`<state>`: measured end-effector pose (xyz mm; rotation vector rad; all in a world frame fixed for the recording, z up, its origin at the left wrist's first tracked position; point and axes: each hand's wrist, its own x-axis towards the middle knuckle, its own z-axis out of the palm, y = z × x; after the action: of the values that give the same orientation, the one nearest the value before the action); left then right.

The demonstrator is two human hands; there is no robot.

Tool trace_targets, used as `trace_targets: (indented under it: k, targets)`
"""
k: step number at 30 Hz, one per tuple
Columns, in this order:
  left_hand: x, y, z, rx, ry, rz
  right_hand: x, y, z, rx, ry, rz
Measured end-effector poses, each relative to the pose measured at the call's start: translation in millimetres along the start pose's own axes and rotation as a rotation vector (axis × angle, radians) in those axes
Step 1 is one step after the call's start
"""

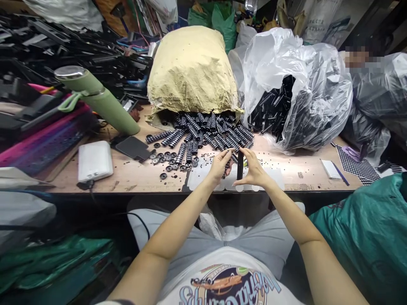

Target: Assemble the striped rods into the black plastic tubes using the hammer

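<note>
Over the table's front edge, my right hand (252,170) holds a flat black bar (240,164) upright between thumb and fingers. Just left of it, my left hand (220,166) is closed, with small dark parts showing at its fingers, too small to name. The fingertips of both hands nearly meet at the bar's top. Beneath the hands lies a translucent white sheet (199,178). Behind them, ribbed black rolls (203,131) spill from a yellow sack (192,67). Loose black rings (163,157) lie to the left of my hands.
A clear plastic bag (321,97) of black parts stands at the right rear. On the left are a green bottle (108,108), a white power bank (94,161) with a cable and a black flat piece (132,148). A notepad (330,169) and pen lie far right.
</note>
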<state>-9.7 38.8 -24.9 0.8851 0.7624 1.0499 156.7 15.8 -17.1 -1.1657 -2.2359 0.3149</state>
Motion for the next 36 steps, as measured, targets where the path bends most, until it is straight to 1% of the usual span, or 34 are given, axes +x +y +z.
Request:
trace_targets:
  k: [3,6,8,10,12,15,17,21,24,25,26,27,28,30,31,32,34,36]
  targets:
    - [-9.0,-3.5,3.3,-0.046,0.023,-0.062,-5.2,-14.9,7.3,0.073,0.081,-0.035]
    - [-15.2,-6.6,10.6,-0.110,0.146,-0.045,-7.4,-26.5,14.8,0.094,0.102,-0.035]
    - [-18.8,-6.0,15.2,-0.151,0.185,-0.062,-8.6,-30.3,19.4,0.102,0.110,-0.042]
    - [-22.8,-3.6,18.3,-0.175,0.167,-0.102,-10.2,-31.7,21.9,0.107,0.101,-0.024]
    - [-26.8,-0.7,19.8,-0.176,0.152,-0.128,-12.4,-32.2,21.5,0.110,0.057,0.013]
    - [-31.7,1.8,21.1,-0.157,0.163,-0.170,-16.5,-33.1,18.7,0.131,-0.001,0.035]
    - [-33.9,2.4,22.6,-0.143,0.160,-0.204,-19.6,-34.0,18.7,0.155,0.016,0.043]
    - [-35.5,2.9,24.9,-0.109,0.125,-0.235,-26.2,-35.9,25.0,0.183,0.116,0.118]
    - [-34.5,-1.8,22.1,-0.046,0.087,-0.275,-31.5,-36.0,31.6,0.165,0.131,0.164]
    - [-33.9,-5.7,20.2,-0.003,0.068,-0.274,-33.3,-35.5,34.5,0.143,0.128,0.179]
    - [-33.4,-10.9,18.0,0.065,0.053,-0.244,-35.0,-34.6,37.9,0.111,0.127,0.195]
    - [-33.0,-17.4,15.7,0.168,0.044,-0.177,-36.7,-33.6,42.0,0.072,0.131,0.212]
    - [-32.6,-24.9,13.3,0.308,0.044,-0.074,-38.4,-32.2,46.6,0.027,0.141,0.231]
    - [-32.4,-40.8,8.1,0.668,0.051,0.179,-41.8,-28.8,55.2,-0.065,0.159,0.266]
    - [-32.4,-48.0,5.2,0.857,0.044,0.282,-43.7,-26.6,57.9,-0.106,0.158,0.278]
    - [-32.6,-53.8,2.1,1.031,0.019,0.355,-46.0,-23.8,58.5,-0.143,0.140,0.287]
    - [-33.1,-60.1,-4.8,1.301,-0.071,0.426,-51.6,-16.0,51.8,-0.240,0.088,0.340]
    - [-34.4,-59.0,-12.0,1.488,-0.159,0.472,-58.7,-6.3,34.7,-0.398,0.046,0.497]
